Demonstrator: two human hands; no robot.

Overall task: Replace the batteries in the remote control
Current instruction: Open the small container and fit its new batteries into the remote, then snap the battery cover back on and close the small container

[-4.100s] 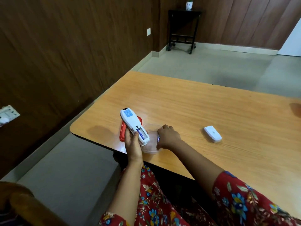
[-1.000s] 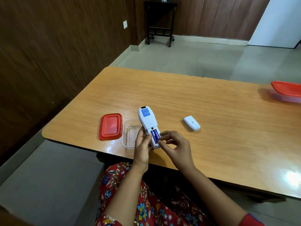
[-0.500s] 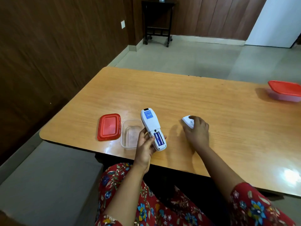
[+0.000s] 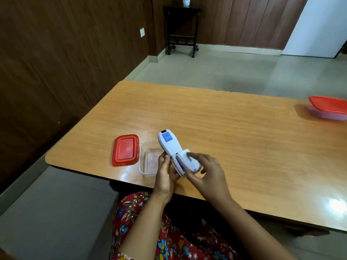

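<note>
Wood-panelled walls stood around an orange wooden table (image 4: 216,119). Above its near edge, the left hand (image 4: 166,175) was wrapped around the lower part of the white remote control (image 4: 168,142), its back side turned up. The right hand (image 4: 205,170) pinched the white battery cover (image 4: 185,159) and held it against the open compartment, where a blue battery (image 4: 179,163) showed. Just left lay a clear container (image 4: 148,158) and its red lid (image 4: 125,150). Another red-lidded container (image 4: 328,107) stood at the far right.

The battery cover (image 4: 187,160) hides most of the blue batteries (image 4: 179,163), the right hand's fingertips (image 4: 192,158) are motion-blurred, and the red-lidded container (image 4: 327,107) is cut off at the table's right edge.
</note>
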